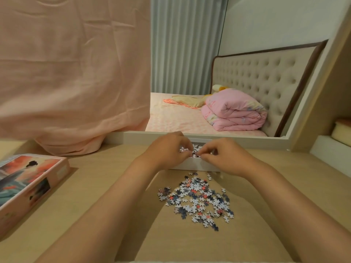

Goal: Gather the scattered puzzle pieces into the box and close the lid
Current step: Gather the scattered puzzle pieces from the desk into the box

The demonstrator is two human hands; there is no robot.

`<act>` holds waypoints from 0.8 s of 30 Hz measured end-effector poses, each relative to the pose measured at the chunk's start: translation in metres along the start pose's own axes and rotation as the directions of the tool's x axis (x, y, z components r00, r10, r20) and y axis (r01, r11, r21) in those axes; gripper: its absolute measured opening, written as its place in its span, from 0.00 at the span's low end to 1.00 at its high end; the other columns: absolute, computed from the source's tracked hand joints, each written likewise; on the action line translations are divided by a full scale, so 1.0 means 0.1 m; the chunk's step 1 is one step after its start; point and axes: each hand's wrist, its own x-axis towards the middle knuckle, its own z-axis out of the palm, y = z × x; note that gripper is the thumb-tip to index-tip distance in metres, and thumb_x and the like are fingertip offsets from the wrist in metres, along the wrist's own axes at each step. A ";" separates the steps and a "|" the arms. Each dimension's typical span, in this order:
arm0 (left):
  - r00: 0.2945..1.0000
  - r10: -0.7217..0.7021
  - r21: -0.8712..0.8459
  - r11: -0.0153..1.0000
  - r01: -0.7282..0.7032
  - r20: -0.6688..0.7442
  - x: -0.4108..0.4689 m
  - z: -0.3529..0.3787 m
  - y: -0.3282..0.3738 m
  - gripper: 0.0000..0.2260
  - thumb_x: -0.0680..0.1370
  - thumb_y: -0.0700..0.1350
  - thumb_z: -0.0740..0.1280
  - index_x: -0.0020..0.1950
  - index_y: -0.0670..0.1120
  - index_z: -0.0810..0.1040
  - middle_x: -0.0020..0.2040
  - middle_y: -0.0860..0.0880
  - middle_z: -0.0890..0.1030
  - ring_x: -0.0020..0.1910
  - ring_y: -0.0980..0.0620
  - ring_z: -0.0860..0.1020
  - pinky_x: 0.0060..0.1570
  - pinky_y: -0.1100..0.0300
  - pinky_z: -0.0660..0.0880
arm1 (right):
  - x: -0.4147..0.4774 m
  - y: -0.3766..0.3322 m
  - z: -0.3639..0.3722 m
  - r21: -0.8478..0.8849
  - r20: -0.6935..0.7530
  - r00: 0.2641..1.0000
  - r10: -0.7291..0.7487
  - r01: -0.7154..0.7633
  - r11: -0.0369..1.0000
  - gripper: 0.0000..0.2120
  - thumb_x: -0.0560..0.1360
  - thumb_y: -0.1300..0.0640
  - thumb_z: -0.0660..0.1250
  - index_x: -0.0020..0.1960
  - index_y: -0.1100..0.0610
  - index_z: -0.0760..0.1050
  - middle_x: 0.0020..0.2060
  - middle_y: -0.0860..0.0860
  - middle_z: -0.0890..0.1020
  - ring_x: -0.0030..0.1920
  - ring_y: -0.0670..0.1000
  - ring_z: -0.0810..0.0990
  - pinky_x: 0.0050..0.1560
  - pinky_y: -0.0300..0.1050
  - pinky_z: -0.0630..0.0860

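While both hands hovered over the white box (190,166), the left hand (168,151) and right hand (225,157) each had fingers curled, pinching a few puzzle pieces (197,201) above it. The loose heap lay on the near side of the wrists, between the forearms. It stretched from the box back toward the person, a touch nearer the right hand. The box ran crosswise, and the lid (28,184) sat well off to the left, picture side up.

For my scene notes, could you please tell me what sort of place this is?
Probably a bedroom: a bed, a tufted headboard and a folded pink quilt show behind the desk.
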 end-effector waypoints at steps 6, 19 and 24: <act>0.898 -0.028 0.039 0.999 0.012 0.438 -0.11 0.04 0.38 0.19 0.72 0.59 0.72 0.61 0.57 0.80 0.55 0.58 0.81 0.50 0.57 0.78 0.51 0.57 0.76 | -0.37 -0.04 -0.12 -0.253 0.500 0.850 0.168 -0.042 0.967 0.38 0.65 0.43 0.80 0.72 0.38 0.68 0.58 0.38 0.75 0.51 0.41 0.76 0.55 0.40 0.72; 0.848 -0.069 0.172 0.985 -0.027 0.526 -0.18 0.07 0.40 0.26 0.73 0.58 0.72 0.69 0.54 0.74 0.58 0.53 0.76 0.52 0.53 0.75 0.53 0.59 0.73 | -0.38 0.07 0.10 -0.227 0.349 0.919 0.181 -0.105 0.968 0.37 0.71 0.40 0.73 0.76 0.51 0.66 0.65 0.49 0.73 0.62 0.50 0.75 0.61 0.44 0.72; 0.854 -0.058 0.170 0.985 -0.036 0.518 -0.19 0.13 0.43 0.16 0.76 0.52 0.70 0.64 0.54 0.79 0.55 0.52 0.79 0.50 0.51 0.77 0.52 0.57 0.75 | -0.39 0.05 0.29 -0.211 0.311 0.937 0.159 -0.095 0.973 0.21 0.75 0.42 0.71 0.65 0.48 0.78 0.56 0.51 0.78 0.54 0.53 0.77 0.58 0.52 0.76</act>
